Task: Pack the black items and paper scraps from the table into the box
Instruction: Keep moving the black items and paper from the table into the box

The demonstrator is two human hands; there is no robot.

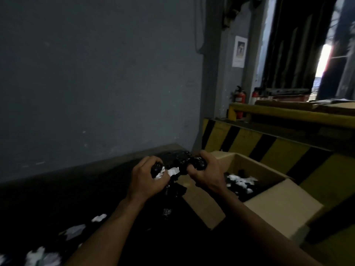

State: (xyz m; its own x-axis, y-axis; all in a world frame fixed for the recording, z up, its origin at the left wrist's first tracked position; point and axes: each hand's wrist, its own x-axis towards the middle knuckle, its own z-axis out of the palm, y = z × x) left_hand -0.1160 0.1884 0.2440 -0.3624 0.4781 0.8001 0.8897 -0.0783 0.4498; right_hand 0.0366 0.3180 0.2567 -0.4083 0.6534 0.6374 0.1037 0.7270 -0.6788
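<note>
both hands clutch: left hand (148,179) grips white paper scraps (170,172), right hand (206,174) blurred shiny black items (199,163), near brown cardboard box (284,204).

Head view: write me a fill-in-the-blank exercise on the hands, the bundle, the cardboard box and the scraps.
The left hand and right hand grip one crumpled bundle of shiny black items with ____ paper in it.
The open brown cardboard box stands to the person's ____.
Loose white paper scraps lie on the dark table at the picture's lower ____.
Missing: white; right; left.
</note>
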